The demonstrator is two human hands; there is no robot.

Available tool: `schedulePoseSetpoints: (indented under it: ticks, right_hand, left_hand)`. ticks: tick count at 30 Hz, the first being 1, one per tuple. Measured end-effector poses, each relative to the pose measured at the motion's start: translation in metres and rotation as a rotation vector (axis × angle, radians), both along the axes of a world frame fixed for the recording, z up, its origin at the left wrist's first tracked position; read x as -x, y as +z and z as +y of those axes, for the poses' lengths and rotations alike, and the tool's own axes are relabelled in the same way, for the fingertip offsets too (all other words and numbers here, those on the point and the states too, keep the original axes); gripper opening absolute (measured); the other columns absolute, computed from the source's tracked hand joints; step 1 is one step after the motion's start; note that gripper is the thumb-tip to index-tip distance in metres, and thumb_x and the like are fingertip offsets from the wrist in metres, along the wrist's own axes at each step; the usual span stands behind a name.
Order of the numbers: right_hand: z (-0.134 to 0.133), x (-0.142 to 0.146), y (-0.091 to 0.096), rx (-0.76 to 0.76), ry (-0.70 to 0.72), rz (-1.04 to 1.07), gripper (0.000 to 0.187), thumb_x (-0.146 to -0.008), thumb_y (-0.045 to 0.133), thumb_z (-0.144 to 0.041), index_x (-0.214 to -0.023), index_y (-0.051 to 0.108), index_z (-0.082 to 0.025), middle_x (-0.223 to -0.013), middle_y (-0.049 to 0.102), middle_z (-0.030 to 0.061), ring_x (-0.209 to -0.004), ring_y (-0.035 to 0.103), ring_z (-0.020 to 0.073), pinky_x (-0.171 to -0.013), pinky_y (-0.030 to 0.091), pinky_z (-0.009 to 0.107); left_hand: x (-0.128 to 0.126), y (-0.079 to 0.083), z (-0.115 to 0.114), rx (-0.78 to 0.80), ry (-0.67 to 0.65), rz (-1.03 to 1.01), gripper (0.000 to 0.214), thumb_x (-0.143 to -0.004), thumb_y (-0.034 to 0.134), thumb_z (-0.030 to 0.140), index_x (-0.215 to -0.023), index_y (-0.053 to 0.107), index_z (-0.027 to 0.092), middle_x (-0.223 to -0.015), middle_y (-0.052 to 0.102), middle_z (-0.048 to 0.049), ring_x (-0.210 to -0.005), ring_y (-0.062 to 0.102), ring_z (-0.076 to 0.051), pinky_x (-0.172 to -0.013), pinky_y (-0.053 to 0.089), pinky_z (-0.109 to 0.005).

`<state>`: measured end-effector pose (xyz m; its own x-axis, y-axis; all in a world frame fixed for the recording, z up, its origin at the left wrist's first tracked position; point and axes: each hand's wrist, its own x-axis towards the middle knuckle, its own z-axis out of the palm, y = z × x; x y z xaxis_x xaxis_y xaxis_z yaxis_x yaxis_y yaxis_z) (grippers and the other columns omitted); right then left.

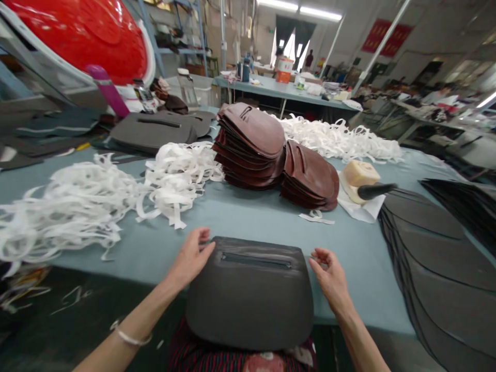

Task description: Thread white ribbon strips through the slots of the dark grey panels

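Note:
A dark grey leather-like panel (251, 305) with a slot (256, 260) near its top edge lies at the table's front edge, its lower part overhanging toward my lap. My left hand (195, 256) is at the panel's top left corner, fingers loosely bent and thumb apart, the thumb tip by the edge. Whether it touches the panel I cannot tell. Just off the top right corner, my right hand (329, 271) is half curled with nothing visible in it. Beyond the panel sit two stacks of brown slotted panels, one taller (251, 139) and one lower (310, 178).
White fabric strips lie in heaps at left (77, 206), centre left (180, 173) and behind (341, 139). A cream container (360, 174) with a black-handled tool (375, 191) rests on white paper. Layered dark panels (434, 258) spread along the right; more grey panels (151, 132) lie back left.

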<state>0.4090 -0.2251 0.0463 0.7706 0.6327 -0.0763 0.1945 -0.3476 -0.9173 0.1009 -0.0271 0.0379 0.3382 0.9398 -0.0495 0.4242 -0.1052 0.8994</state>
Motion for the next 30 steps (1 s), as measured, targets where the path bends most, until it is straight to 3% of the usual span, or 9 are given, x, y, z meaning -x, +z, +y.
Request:
schedulePoseSetpoints:
  ticks: [2,4,8,13,16,21,30]
  right_hand:
    - [-0.003,-0.003,0.0,0.021,-0.026,-0.05,0.039,-0.069,0.066,-0.045,-0.096,0.058,-0.018,-0.09,0.065,0.0065,-0.082,0.059,0.0202,-0.079,0.047,0.036]
    - [-0.004,0.0,0.0,0.044,0.006,-0.07,0.034,-0.074,0.061,-0.045,-0.095,0.059,-0.018,-0.085,0.065,0.0055,-0.076,0.059,0.019,-0.073,0.048,0.034]
    - [0.002,0.017,-0.002,0.106,0.152,-0.094,0.025,-0.08,0.056,-0.041,-0.09,0.063,-0.019,-0.068,0.063,0.0017,-0.059,0.057,0.0164,-0.058,0.046,0.029]
    - [0.006,0.033,0.001,0.158,0.259,-0.262,0.009,-0.077,0.058,-0.027,-0.074,0.065,-0.021,-0.076,0.059,0.0026,-0.07,0.055,0.0179,-0.069,0.043,0.032]
    - [0.006,0.036,0.001,0.188,0.296,-0.344,0.009,-0.077,0.055,-0.022,-0.071,0.062,-0.021,-0.076,0.055,0.002,-0.07,0.052,0.0173,-0.068,0.042,0.031]
    - [0.008,0.04,-0.007,0.254,0.295,-0.435,0.005,-0.077,0.054,-0.019,-0.075,0.059,-0.02,-0.079,0.052,0.0014,-0.065,0.049,0.015,-0.066,0.041,0.03]
    - [0.013,0.045,-0.011,0.321,0.279,-0.569,0.003,-0.079,0.054,-0.022,-0.077,0.056,-0.02,-0.078,0.054,0.0018,-0.064,0.05,0.0146,-0.063,0.041,0.028]
  left_hand:
    - [-0.004,0.0,-0.001,-0.212,0.012,0.097,0.04,-0.079,0.053,0.04,-0.111,0.052,0.017,-0.113,0.056,-0.0104,-0.107,0.055,-0.025,-0.096,0.044,-0.044]
    - [-0.015,0.007,-0.008,-0.303,-0.058,0.131,0.03,-0.083,0.049,0.037,-0.106,0.055,0.019,-0.108,0.056,-0.0076,-0.103,0.055,-0.024,-0.095,0.043,-0.042]
    - [-0.057,0.024,-0.04,-0.31,-0.338,0.068,0.017,-0.087,0.044,0.023,-0.096,0.057,0.021,-0.101,0.058,-0.0048,-0.098,0.055,-0.02,-0.092,0.043,-0.037]
    - [-0.108,0.021,-0.081,-0.346,-0.551,-0.008,0.017,-0.085,0.044,0.011,-0.093,0.057,0.02,-0.095,0.058,-0.0046,-0.092,0.054,-0.019,-0.085,0.044,-0.037]
    - [-0.122,0.01,-0.096,-0.4,-0.587,0.042,0.02,-0.084,0.045,0.007,-0.094,0.057,0.02,-0.095,0.058,-0.0048,-0.094,0.053,-0.02,-0.083,0.044,-0.038]
    - [-0.125,-0.005,-0.103,-0.497,-0.572,0.077,0.024,-0.085,0.043,0.005,-0.098,0.057,0.02,-0.099,0.056,-0.006,-0.1,0.051,-0.021,-0.086,0.043,-0.04]
    - [-0.122,-0.004,-0.101,-0.482,-0.566,0.068,0.021,-0.087,0.042,0.007,-0.097,0.056,0.019,-0.099,0.056,-0.0059,-0.099,0.05,-0.021,-0.087,0.043,-0.039]
